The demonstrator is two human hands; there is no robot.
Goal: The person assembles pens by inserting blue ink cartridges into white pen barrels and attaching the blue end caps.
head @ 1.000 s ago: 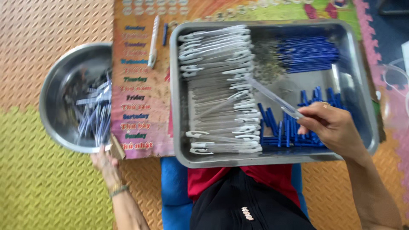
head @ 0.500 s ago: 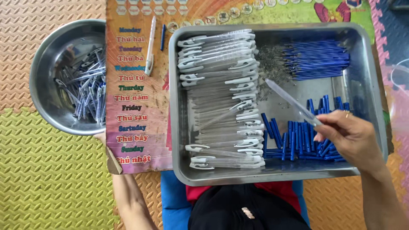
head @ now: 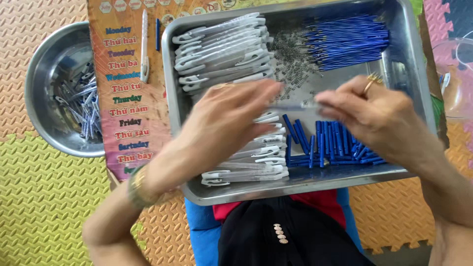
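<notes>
Together, left hand (head: pixel 224 120) — right hand (head: pixel 377 116) — one pen (head: pixel 295 106).

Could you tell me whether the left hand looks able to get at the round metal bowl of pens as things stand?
Probably yes: the left hand hovers over the tray, and nothing lies between it and the bowl.

your hands meet over the bare steel strip mid-way in the rectangular metal tray (head: pixel 419 74); stacked white plastic pen barrels (head: pixel 224 47) crowd its left; short blue plastic caps (head: pixel 327 143) block the near side; long blue refills (head: pixel 345 37) fill the far corner.
</notes>
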